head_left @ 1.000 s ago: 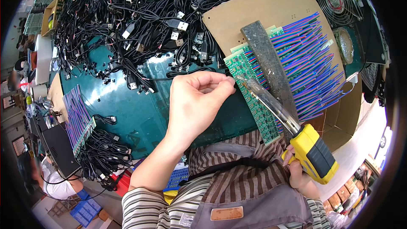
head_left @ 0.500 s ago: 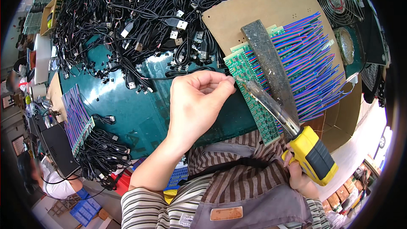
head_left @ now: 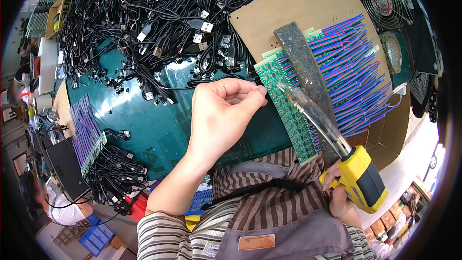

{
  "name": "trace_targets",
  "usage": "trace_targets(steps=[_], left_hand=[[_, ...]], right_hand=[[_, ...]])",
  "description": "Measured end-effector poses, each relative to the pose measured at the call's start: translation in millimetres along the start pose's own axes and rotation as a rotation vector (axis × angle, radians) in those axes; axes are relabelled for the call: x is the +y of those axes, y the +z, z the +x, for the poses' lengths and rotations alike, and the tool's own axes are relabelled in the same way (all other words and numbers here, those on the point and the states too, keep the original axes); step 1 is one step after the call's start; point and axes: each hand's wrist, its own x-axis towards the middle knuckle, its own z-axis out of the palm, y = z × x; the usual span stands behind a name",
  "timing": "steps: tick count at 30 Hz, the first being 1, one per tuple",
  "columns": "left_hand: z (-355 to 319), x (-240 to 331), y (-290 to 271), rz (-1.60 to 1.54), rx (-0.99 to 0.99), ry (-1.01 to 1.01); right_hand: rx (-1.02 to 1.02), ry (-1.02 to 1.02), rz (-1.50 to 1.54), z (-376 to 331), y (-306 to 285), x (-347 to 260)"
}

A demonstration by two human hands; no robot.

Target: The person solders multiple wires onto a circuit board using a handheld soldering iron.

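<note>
My left hand [head_left: 221,115] is closed in a pinch beside the left edge of a panel of green circuit boards [head_left: 284,110]; anything between its fingertips is too small to make out. In my right hand [head_left: 339,197] is a yellow and black soldering gun [head_left: 363,178], gripped by its handle. Its long barrel slants up and left over the boards, with the tip above their upper part, a little right of my left fingertips. A dark, speckled metal bar [head_left: 308,72] lies across the panel. Red, blue and black wires [head_left: 351,86] fan out to its right.
Black USB cables [head_left: 168,19] pile up across the far left of the green table [head_left: 139,130]. Brown cardboard [head_left: 308,5] lies under the boards. A fan [head_left: 382,0] stands far right. Another wired board panel [head_left: 91,139] is at left, with a person [head_left: 62,202] beyond.
The soldering gun has shifted slightly right, and its tip has moved up and right, away from my left fingertips. My left hand has hardly moved.
</note>
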Motion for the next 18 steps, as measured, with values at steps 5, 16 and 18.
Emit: trace_targets(steps=[5, 16, 18], left_hand=[[-2, 3, -2, 0.030, -0.002, -0.028], [3, 7, -24, 0.485, 0.447, 0.277], [10, 4, -21, 0.629, 0.470, 0.264]], right_hand=[[-0.123, -0.123, -0.090, 2, -4, 11], [-0.069, -0.004, 0.204, 7, 11, -10], [-0.070, -0.004, 0.215, 7, 13, -9]])
